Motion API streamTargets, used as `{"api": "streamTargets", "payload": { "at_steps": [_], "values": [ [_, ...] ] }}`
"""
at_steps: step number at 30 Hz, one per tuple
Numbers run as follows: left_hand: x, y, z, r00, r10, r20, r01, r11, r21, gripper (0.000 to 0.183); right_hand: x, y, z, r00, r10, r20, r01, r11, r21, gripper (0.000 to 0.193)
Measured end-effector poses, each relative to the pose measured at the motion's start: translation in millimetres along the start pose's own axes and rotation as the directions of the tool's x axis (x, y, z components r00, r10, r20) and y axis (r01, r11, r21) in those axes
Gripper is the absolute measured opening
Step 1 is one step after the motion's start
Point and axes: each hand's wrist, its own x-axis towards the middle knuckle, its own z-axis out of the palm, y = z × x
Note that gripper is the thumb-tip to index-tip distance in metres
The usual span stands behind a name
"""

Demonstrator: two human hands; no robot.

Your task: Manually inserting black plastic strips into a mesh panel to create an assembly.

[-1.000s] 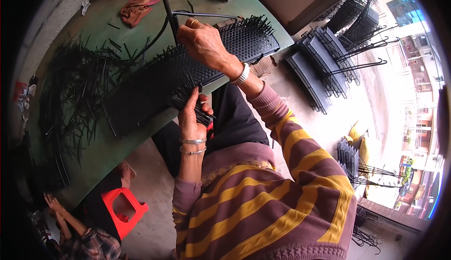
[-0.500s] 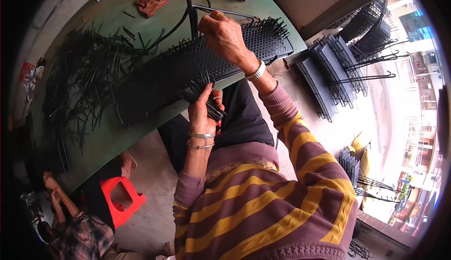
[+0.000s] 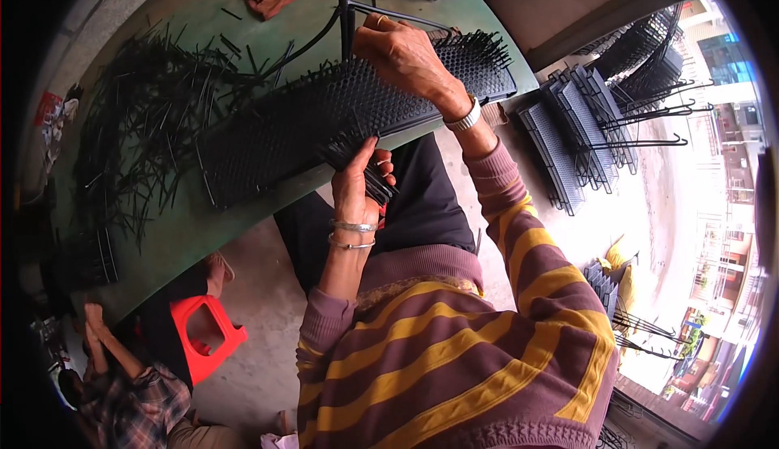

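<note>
My left hand [image 3: 361,174] is closed round a bundle of thin black strips [image 3: 344,150], near the front edge of a long black perforated panel [image 3: 268,144]. Above the panel's far edge, my right hand [image 3: 403,53] has its fingers pinched together. Whatever its fingertips hold is hidden or too small to make out. Short black strips [image 3: 479,47] stand up in a row along the panel's far edge, thickest at its right end. The panel lies on the green tabletop [image 3: 182,246].
Loose black strips [image 3: 150,112] lie heaped at the left of the tabletop. A black metal frame [image 3: 344,10] rises behind the panel. Black mesh racks [image 3: 552,153] stand at right. Lower left are a red stool [image 3: 207,339] and another person in a plaid shirt [image 3: 146,400].
The whole view has shifted slightly. My hands keep nearly the same places over the panel, the left still gripping the bundle and the right still pinched at the far edge.
</note>
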Motion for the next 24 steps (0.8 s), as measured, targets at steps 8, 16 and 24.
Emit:
{"api": "streamTargets", "payload": {
  "at_steps": [8, 16, 24],
  "values": [
    [-2.7, -2.5, 4.7, 1.0, -0.01, -0.006, 0.01, 0.998, 0.056, 0.014, 7.2, 6.0, 2.8, 0.999, 0.05, -0.004, -0.05, 0.999, 0.003, 0.01],
    [0.9, 0.8, 1.6, 1.0, -0.028, -0.009, 0.028, 0.998, 0.064, 0.014, -1.6, -5.6, 16.3, 0.994, 0.11, -0.019, -0.112, 0.988, -0.11, 0.005],
    [5.5, 2.6, 1.8, 1.0, 0.017, -0.015, -0.017, 1.0, 0.008, 0.015, -7.1, -4.3, 34.2, 0.966, 0.259, 0.011, -0.25, 0.939, -0.235, 0.01]
  ]
}}
